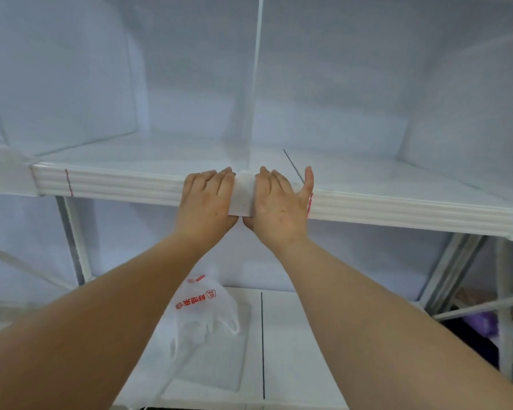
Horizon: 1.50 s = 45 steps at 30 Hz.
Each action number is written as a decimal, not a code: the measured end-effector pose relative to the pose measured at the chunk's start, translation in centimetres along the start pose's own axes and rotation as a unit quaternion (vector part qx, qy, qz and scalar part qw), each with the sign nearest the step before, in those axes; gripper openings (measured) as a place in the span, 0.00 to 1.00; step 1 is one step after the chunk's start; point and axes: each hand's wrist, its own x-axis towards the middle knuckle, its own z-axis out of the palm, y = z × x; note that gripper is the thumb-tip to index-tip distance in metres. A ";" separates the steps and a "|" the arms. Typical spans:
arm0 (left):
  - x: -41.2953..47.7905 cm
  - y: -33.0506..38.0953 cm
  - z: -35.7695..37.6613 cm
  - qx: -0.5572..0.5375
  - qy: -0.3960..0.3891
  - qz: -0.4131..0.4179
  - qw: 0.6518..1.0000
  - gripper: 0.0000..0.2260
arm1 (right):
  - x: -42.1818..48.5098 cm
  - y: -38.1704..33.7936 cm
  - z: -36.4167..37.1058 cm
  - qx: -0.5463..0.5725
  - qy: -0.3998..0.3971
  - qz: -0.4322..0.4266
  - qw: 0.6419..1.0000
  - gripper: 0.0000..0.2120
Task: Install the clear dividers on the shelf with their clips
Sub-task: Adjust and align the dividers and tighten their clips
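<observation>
White shelf (116,179) with a ribbed front edge ran left to right across the view. The centre divider (256,84) was clear and stood upright on the shelf, running near to far, with its near edge coming down at the shelf's front. The left divider (71,84), also clear and upright, stood well to the left, its near end by the left clip (12,173) on the front edge. On the lower shelf (323,335) a white plastic bag (205,309) with red print lay on a flat clear panel (219,365), and a black line (262,344) ran just right of the panel.

Left hand (208,199) and right hand (279,202) flanked the centre clip (243,193) – a white block sitting over the front edge right below the centre divider. On both hands the fingers were stretched out fairly straight over the edge onto the shelf top, not curled round anything, with the inner sides touching the clip's left and right faces. The right thumb showed just under the clip; the left thumb was hidden.

Small marks: a red mark (68,182) on the edge to the left, and a dark line (293,167) on the shelf top by the right hand.
</observation>
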 end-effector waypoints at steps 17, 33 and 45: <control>1.2 3.8 0.1 0.018 -0.010 0.001 1.000 0.31 | -1.1 5.4 -1.3 -0.022 -0.016 -0.030 0.999 0.30; 1.9 4.2 0.2 0.000 -0.031 0.031 0.999 0.35 | -0.9 11.0 -2.8 -0.006 -0.162 -0.010 0.987 0.38; 2.8 6.3 0.8 -0.018 -0.029 0.068 0.997 0.33 | -0.2 11.1 -2.9 -0.029 -0.158 -0.044 0.986 0.23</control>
